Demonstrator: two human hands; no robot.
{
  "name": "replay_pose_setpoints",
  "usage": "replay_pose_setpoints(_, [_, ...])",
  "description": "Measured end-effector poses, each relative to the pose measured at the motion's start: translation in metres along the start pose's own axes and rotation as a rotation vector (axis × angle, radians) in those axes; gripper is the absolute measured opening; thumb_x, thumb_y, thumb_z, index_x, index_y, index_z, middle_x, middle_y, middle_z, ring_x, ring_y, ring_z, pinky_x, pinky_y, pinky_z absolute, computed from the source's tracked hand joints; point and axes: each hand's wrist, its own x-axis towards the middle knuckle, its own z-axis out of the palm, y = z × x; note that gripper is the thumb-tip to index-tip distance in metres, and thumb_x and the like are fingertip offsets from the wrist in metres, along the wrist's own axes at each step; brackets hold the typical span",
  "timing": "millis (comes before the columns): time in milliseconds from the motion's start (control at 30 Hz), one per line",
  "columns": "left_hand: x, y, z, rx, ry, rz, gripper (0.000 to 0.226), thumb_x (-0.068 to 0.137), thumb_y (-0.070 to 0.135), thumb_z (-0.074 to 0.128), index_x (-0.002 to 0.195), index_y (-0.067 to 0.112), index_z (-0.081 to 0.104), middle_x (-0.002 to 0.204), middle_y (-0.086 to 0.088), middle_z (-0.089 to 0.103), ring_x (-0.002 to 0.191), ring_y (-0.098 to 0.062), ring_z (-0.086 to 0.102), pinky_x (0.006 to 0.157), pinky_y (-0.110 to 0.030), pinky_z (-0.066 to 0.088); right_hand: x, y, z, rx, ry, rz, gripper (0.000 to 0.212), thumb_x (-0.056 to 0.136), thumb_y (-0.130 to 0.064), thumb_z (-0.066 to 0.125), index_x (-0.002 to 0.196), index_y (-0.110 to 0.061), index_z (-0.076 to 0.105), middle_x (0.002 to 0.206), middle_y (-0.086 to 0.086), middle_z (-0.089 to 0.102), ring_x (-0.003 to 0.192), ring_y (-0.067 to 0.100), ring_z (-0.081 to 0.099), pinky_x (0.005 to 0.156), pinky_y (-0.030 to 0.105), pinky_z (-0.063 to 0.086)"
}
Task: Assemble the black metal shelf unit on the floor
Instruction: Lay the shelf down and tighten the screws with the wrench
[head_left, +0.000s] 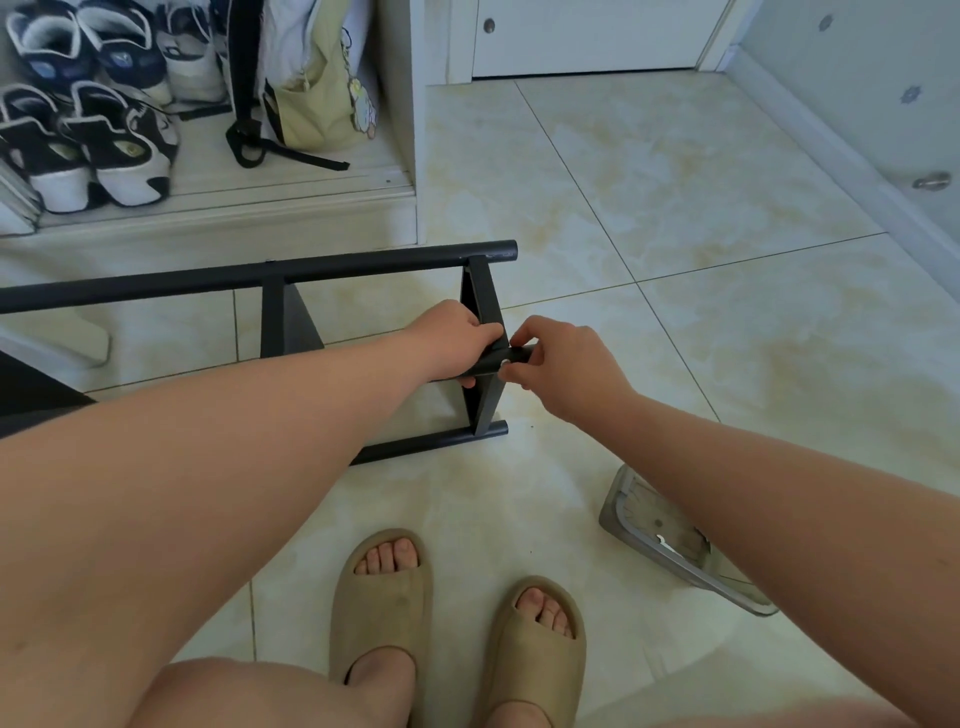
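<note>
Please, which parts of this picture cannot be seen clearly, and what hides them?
All in the head view.
1. Any small part at the end of the black tube: the fingers of the right hand cover it.
2. The tube's length: under the left hand.
3. The left side of the shelf frame: cut by the picture edge.
4. What lies in the grey tray: partly behind the right forearm, too small.
</note>
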Motion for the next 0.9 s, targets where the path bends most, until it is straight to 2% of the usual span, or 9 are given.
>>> replay_pose_setpoints(100, [-0.002,0.001,0.006,0.087,0.136,0.003,0.033,0.100,0.044,0.043,0.092,0.015,0.055,0.081,-0.003,0.065,0.072,-0.022,0.063,0.060,-0.032,0.041,-0.014,0.012,-0.005,-0.034,-0.035,-0.065,0.042,0.088,-0.040,0.074,0.125,-0.026,0.060,0.085,-0.013,0.064,0.086,0.017,0.064,0.081,0.039,0.055])
replay_pose_setpoints(200, [-0.007,0.008,0.005,0.153,0.333,-0.009,0.036,0.100,0.046,0.040,0.114,0.015,0.049,0.106,-0.005,0.062,0.097,-0.027,0.058,0.077,-0.039,0.045,-0.032,0.035,-0.017,-0.054,0.008,-0.082,0.050,0.092,-0.046,0.069,0.137,-0.031,0.053,0.102,-0.015,0.061,0.094,0.011,0.062,0.085,0.035,0.053])
replay_pose_setpoints(300, [-0.015,0.025,0.009,0.269,0.533,0.222,0.031,0.101,0.039,0.042,0.118,0.015,0.050,0.117,-0.004,0.056,0.104,-0.026,0.050,0.078,-0.038,0.039,-0.052,0.067,-0.032,-0.093,0.038,-0.054,0.048,0.095,-0.042,0.065,0.140,-0.029,0.052,0.114,-0.011,0.059,0.106,0.012,0.060,0.092,0.036,0.050])
replay_pose_setpoints(367, [-0.021,0.041,0.020,0.304,0.547,0.436,0.025,0.100,0.034,0.044,0.114,0.015,0.052,0.111,-0.002,0.056,0.100,-0.024,0.049,0.074,-0.036,0.037,-0.066,0.091,-0.041,-0.141,0.032,-0.016,0.048,0.097,-0.040,0.064,0.142,-0.028,0.053,0.124,-0.007,0.060,0.114,0.015,0.058,0.097,0.039,0.049])
replay_pose_setpoints(467, [-0.033,0.062,0.050,0.341,0.425,0.711,0.016,0.099,0.031,0.045,0.104,0.017,0.052,0.094,0.007,0.049,0.089,-0.020,0.048,0.066,-0.034,0.038,-0.085,0.131,-0.049,-0.232,-0.008,0.047,0.050,0.099,-0.038,0.062,0.146,-0.027,0.051,0.134,-0.002,0.058,0.126,0.020,0.052,0.103,0.036,0.043])
replay_pose_setpoints(567, [-0.039,0.068,0.092,0.382,0.185,0.795,0.010,0.099,0.032,0.045,0.096,0.023,0.048,0.090,0.009,0.049,0.084,-0.019,0.051,0.065,-0.034,0.040,-0.098,0.172,-0.045,-0.339,-0.102,0.128,0.053,0.100,-0.039,0.058,0.150,-0.031,0.044,0.140,-0.001,0.054,0.131,0.023,0.047,0.104,0.035,0.040])
replay_pose_setpoints(667, [-0.033,0.056,0.138,0.414,-0.105,0.606,0.009,0.100,0.034,0.044,0.103,0.026,0.045,0.092,0.010,0.049,0.089,-0.021,0.054,0.075,-0.036,0.045,-0.103,0.209,-0.032,-0.390,-0.204,0.201,0.055,0.100,-0.043,0.055,0.153,-0.035,0.039,0.148,-0.003,0.048,0.134,0.024,0.046,0.103,0.037,0.044])
replay_pose_setpoints(733, [-0.025,0.043,0.162,0.437,-0.243,0.435,0.021,0.100,0.036,0.045,0.117,0.023,0.045,0.103,0.005,0.056,0.098,-0.024,0.055,0.086,-0.041,0.049,-0.099,0.231,-0.020,-0.368,-0.242,0.252,0.054,0.100,-0.042,0.055,0.152,-0.035,0.040,0.151,-0.005,0.046,0.136,0.023,0.046,0.101,0.036,0.043])
replay_pose_setpoints(900, [0.003,0.021,0.203,0.494,-0.408,0.160,0.056,0.101,0.042,0.047,0.146,0.015,0.028,0.129,-0.009,0.058,0.115,-0.030,0.056,0.095,-0.041,0.047,-0.082,0.286,0.014,-0.336,-0.370,0.357,0.049,0.100,-0.032,0.052,0.148,-0.031,0.046,0.139,0.004,0.058,0.126,0.028,0.055,0.090,0.034,0.045])
